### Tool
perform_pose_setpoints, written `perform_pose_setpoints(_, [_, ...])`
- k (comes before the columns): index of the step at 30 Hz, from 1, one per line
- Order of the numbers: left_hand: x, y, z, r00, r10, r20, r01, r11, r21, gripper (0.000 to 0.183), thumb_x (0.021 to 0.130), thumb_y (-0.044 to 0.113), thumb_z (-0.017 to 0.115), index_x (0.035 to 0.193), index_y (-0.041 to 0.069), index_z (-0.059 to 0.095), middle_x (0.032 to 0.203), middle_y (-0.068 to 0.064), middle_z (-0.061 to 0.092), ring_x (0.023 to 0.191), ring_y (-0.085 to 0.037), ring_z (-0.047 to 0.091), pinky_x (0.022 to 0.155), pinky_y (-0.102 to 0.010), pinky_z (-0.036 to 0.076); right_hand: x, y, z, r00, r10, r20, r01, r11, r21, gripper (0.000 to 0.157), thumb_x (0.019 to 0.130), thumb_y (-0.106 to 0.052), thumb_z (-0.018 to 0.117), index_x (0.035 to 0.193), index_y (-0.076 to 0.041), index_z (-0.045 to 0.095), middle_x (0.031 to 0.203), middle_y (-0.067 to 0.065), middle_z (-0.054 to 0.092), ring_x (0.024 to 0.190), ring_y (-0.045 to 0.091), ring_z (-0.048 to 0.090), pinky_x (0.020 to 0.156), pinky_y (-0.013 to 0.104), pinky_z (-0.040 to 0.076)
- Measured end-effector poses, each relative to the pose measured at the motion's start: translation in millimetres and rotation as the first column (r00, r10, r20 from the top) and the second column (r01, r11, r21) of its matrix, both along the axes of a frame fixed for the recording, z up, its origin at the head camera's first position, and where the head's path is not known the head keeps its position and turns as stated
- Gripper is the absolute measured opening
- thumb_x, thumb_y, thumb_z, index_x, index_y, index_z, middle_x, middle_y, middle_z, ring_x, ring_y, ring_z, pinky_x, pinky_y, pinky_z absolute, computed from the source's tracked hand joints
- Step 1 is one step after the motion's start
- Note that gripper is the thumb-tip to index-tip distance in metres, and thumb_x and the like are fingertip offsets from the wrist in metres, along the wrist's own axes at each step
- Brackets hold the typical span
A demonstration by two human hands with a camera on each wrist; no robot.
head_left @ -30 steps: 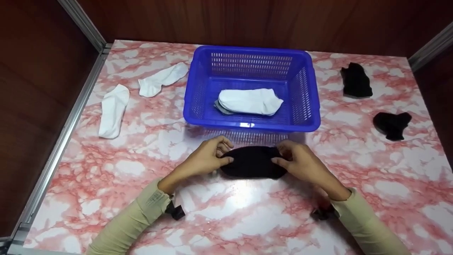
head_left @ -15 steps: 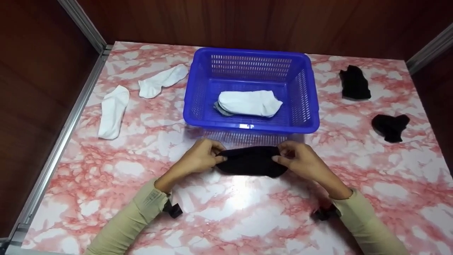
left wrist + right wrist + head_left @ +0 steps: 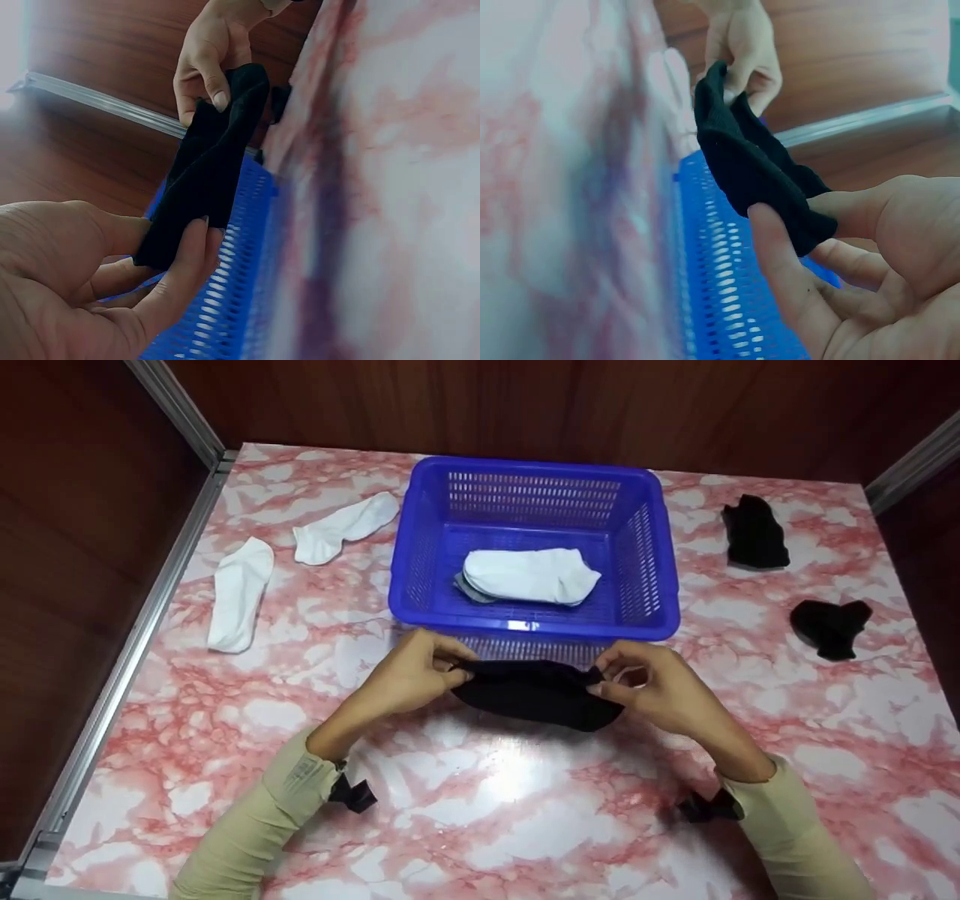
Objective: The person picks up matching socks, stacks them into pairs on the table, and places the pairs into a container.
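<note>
Marbled red-and-white tabletop [image 3: 502, 840], backed by dark wood panelling [image 3: 525, 405]. Black sock [image 3: 529, 694] is pinched at both ends of its upper edge: one end between thumb and fingers of the left hand [image 3: 405, 671], the other likewise by the right hand [image 3: 664, 690]. Cloth is judged soft, light and limp, hardly slippery or breakable; best gripped by its two end corners, where sag is limited. Held off the tabletop, just before the blue basket [image 3: 532, 628]; long axis set left to right, roughly parallel to the near rim. Toe direction cannot be told. White sock [image 3: 525, 576] inside is laid similarly.
</note>
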State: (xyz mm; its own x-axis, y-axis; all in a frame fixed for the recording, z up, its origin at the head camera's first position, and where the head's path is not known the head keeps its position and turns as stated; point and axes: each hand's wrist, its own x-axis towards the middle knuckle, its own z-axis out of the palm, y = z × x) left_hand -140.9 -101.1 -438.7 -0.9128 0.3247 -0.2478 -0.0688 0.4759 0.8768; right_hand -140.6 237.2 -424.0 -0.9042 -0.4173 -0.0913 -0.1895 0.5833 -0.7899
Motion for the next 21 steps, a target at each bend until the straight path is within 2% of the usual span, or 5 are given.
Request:
perform_pose_setpoints(4, [-7.0, -1.8, 18.0, 0.999, -0.005, -0.044, 0.005, 1.000, 0.016, 0.024, 0.092, 0.006, 0.074, 0.114, 0.009, 0.081, 0.113, -0.008, 0.080, 0.086, -0.008, 0.072, 0.064, -0.017, 0.053, -6.3, 0.3, 14.9, 1.000, -0.009, -0.030, 0.009, 1.000, -0.004, 0.012, 0.092, -0.009, 0.079, 0.103, -0.008, 0.074, 0.099, 0.006, 0.073, 0.089, 0.009, 0.068, 0.080, 0.020, 0.057])
perform_pose_setpoints(9, [-15.3, -4.1, 36.4, 0.995, -0.044, -0.089, 0.043, 0.999, -0.012, 0.022, 0.092, 0.011, 0.076, 0.112, 0.012, 0.082, 0.108, -0.004, 0.081, 0.087, -0.009, 0.071, 0.070, -0.020, 0.055, -15.8, 2.1, 33.9, 1.000, 0.006, -0.008, -0.006, 1.000, -0.001, 0.012, 0.091, -0.004, 0.077, 0.102, -0.008, 0.073, 0.103, 0.009, 0.074, 0.081, 0.008, 0.070, 0.069, 0.021, 0.057])
perform_pose_setpoints(11, [-19.0, -5.5, 41.8, 0.993, -0.075, -0.096, 0.074, 0.997, -0.016, 0.022, 0.091, 0.011, 0.076, 0.112, 0.012, 0.082, 0.108, -0.004, 0.081, 0.090, -0.010, 0.073, 0.073, -0.021, 0.057, -20.5, 3.1, 41.1, 0.999, 0.032, 0.016, -0.032, 0.999, 0.012, 0.013, 0.090, -0.004, 0.078, 0.101, -0.009, 0.073, 0.103, 0.009, 0.074, 0.081, 0.008, 0.071, 0.066, 0.022, 0.056])
perform_pose_setpoints(16, [-33.3, -9.0, 51.5, 0.983, -0.154, -0.095, 0.156, 0.988, 0.016, 0.023, 0.091, 0.008, 0.077, 0.114, 0.009, 0.080, 0.113, -0.007, 0.080, 0.101, -0.014, 0.075, 0.085, -0.023, 0.061, -34.3, 5.6, 55.1, 0.991, 0.129, 0.029, -0.129, 0.992, -0.006, 0.014, 0.088, -0.002, 0.080, 0.099, -0.007, 0.073, 0.095, 0.003, 0.072, 0.088, 0.006, 0.069, 0.073, 0.019, 0.056])
perform_pose_setpoints(21, [-52.4, -10.6, 59.2, 0.965, -0.223, -0.138, 0.229, 0.973, 0.031, 0.026, 0.092, 0.006, 0.077, 0.118, 0.009, 0.079, 0.116, -0.009, 0.078, 0.103, -0.013, 0.072, 0.088, -0.023, 0.060, -53.8, 7.4, 65.0, 0.977, 0.193, 0.087, -0.191, 0.981, -0.033, 0.014, 0.090, -0.003, 0.079, 0.102, -0.002, 0.071, 0.089, -0.005, 0.070, 0.087, 0.005, 0.068, 0.073, 0.019, 0.057])
